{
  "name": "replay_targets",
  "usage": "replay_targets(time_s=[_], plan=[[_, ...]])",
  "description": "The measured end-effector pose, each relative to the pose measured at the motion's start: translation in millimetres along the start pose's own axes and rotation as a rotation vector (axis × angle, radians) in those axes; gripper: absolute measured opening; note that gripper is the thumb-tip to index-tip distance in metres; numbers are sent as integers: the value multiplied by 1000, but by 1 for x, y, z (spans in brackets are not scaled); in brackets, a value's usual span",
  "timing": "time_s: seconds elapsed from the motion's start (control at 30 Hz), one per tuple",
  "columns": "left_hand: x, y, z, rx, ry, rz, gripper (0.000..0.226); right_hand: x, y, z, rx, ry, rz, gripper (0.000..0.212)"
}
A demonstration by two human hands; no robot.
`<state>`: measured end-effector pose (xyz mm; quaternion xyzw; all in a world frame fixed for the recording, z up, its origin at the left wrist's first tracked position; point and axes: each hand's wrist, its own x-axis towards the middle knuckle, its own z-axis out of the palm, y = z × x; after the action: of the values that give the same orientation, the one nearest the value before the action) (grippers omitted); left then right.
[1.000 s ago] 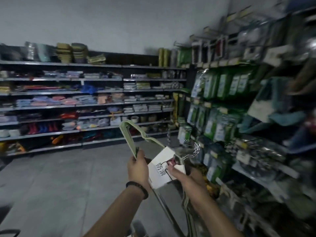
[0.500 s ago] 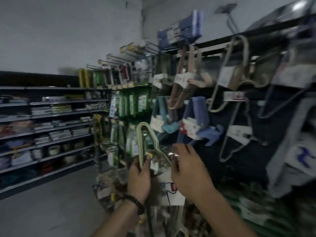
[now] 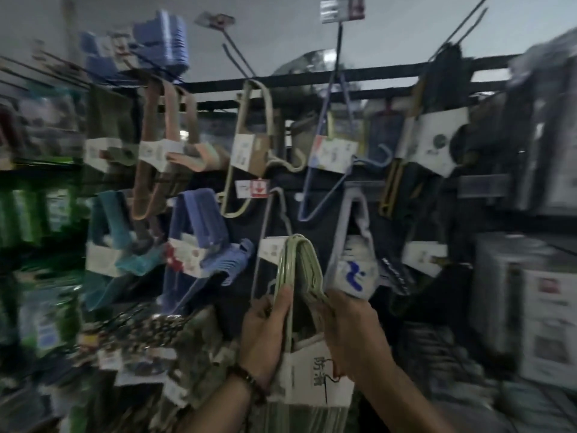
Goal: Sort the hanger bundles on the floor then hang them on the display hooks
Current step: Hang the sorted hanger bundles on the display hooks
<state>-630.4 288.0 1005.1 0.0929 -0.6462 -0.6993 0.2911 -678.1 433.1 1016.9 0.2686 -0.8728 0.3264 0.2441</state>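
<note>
I hold a bundle of pale green hangers with a white paper label upright in front of the display wall. My left hand grips the bundle's left arm, thumb over the wire. My right hand grips its right arm just above the label. The bundle's tip sits below a thin display hook, not touching it. The frame is blurred by motion.
Other hanger bundles hang on the wall: blue, teal, brown, beige, thin blue wire, white. Green packets fill the left. Boxes stand on the right.
My view has swung right from the aisle onto the display wall. Both hands have carried the green bundle up and closer to the hooks, keeping their grip.
</note>
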Motion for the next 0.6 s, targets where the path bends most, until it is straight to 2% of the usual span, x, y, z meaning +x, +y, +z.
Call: replay_targets(time_s=[0.13, 0.23, 0.33, 0.4, 0.5, 0.6], plan=[[25, -2, 37, 170, -134, 23, 89, -3, 32, -28, -32, 43, 85, 17], [37, -2, 58, 187, -216, 131, 69, -8, 57, -56, -133, 86, 169, 21], [56, -8, 78, 231, -352, 203, 58, -18, 83, -83, -197, 133, 334, 30], [68, -13, 89, 250, -425, 304, 59, -22, 104, -98, -255, 166, 399, 31], [85, -15, 103, 385, -444, 579, 53, -19, 123, -117, -276, 147, 437, 22], [90, -9, 116, 364, -572, 621, 47, -6, 142, -130, -315, 105, 446, 15]])
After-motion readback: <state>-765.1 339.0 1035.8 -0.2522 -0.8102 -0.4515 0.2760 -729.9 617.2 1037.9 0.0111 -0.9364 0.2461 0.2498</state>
